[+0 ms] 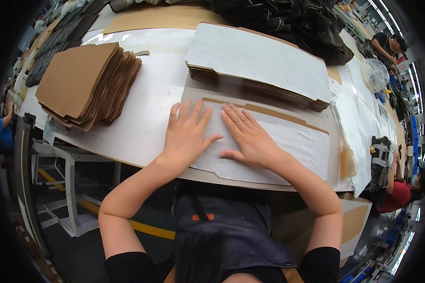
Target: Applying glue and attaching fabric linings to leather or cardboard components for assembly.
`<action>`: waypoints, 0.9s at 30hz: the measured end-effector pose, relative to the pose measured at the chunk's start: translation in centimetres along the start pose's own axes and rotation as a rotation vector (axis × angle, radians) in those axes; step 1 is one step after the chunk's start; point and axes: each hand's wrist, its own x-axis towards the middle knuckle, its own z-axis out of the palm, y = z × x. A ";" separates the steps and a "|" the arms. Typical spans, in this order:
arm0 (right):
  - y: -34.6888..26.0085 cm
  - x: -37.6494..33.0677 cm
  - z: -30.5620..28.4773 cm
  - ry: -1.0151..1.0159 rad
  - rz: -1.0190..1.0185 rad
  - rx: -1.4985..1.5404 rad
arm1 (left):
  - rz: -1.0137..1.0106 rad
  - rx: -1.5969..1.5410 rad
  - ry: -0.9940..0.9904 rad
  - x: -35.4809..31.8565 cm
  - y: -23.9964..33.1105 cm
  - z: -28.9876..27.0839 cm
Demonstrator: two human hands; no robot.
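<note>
Right now both my palms lie flat on a white paper sheet (pixel 274 141) that covers a brown cardboard panel (pixel 269 112), whose edge shows as a thin tan strip along the far side. My left hand (pixel 188 134) presses near the sheet's left end, fingers spread wide and pinching nothing. My right hand (pixel 251 137) rests just beside it, fingers held closer together and angled toward the far left, thumb stretched out to the side, also gripping nothing. I judge the open palms are there to press the paper smooth against the board, since flat hands spread the pressure over more of the surface.

The sheet and panel sit at the near edge of the white worktable (pixel 151 113), directly in front of my body, which keeps them within easy reach of both arms. Just beyond them rises a stack of paper-faced panels (pixel 264 66), white side up, its brown layered edges facing me. To the far left, well apart, sits a fanned pile of bare brown cardboard pieces (pixel 87 82), none with white covering that I can see. The two piles flank the piece under my hands, one on each side of it.

On the right, near the sheet's end, a brush (pixel 347 158) with an amber, glue-coloured head lies on the table, handle pointing away. Other workers (pixel 401 186) sit farther right; dark bags (pixel 293 19) are heaped at the table's far side.
</note>
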 end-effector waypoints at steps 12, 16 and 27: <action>0.1 7.4 0.7 0.390 0.079 0.235 | -0.056 -0.328 0.188 3.7 -5.8 0.5; -1.8 6.7 1.6 0.323 0.031 0.018 | -0.121 -0.403 0.224 3.1 -6.7 1.7; -7.4 4.4 3.1 0.022 0.044 -0.068 | -0.126 -0.400 0.351 2.9 -7.7 2.1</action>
